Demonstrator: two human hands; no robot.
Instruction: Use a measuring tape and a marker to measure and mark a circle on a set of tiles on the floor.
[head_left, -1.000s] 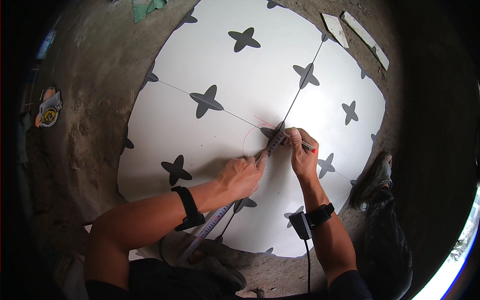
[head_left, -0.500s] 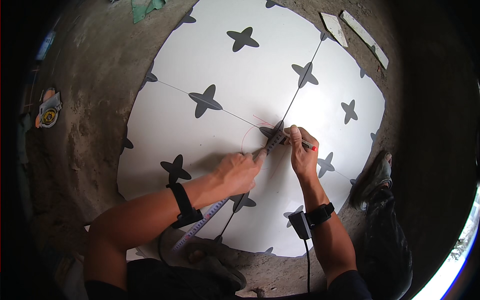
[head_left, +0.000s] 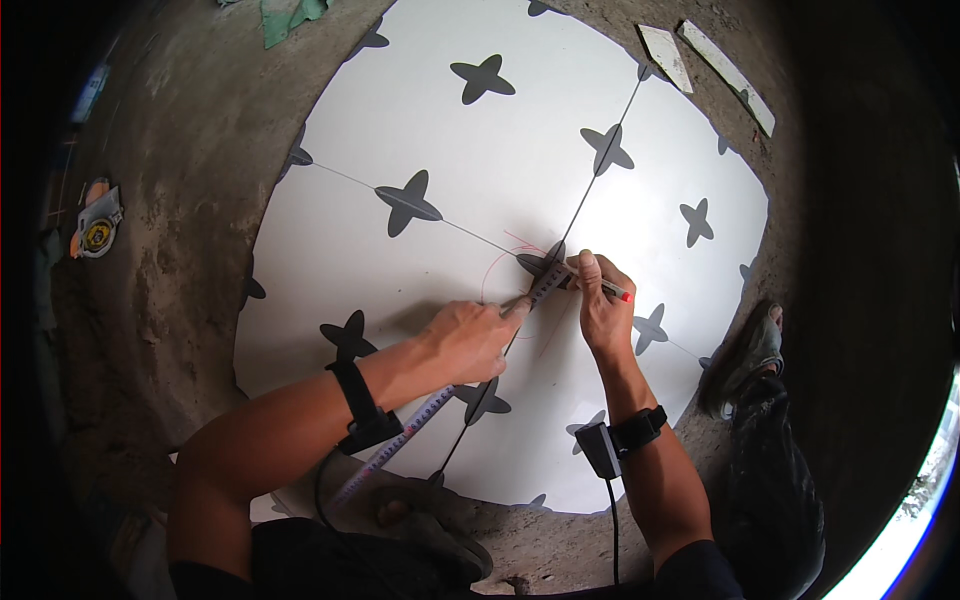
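My left hand (head_left: 468,338) is closed on a measuring tape strip (head_left: 425,415), pressing its upper end against the white tile surface (head_left: 340,250) near the middle joint. From under this hand the rest of the strip slants toward my body. In my right hand (head_left: 606,308) is a marker pen (head_left: 616,292) with a red end, held between thumb and fingers. Its other end reaches the tape at a dark petal motif (head_left: 545,262) where the joint lines cross. A thin red curve (head_left: 486,285) and short red strokes are drawn beside it.
Dark four-petal motifs dot the tiles, which lie on a rough grey floor (head_left: 200,130). Two cut tile strips, one long (head_left: 728,75) and one short (head_left: 665,58), lie at the far right. A round-bodied tool (head_left: 97,235) sits left. My shoe (head_left: 757,355) borders the right edge.
The tape's loose part has swung slightly down and left, and my left forearm has shifted slightly. My right hand and the pen stay nearly in place.
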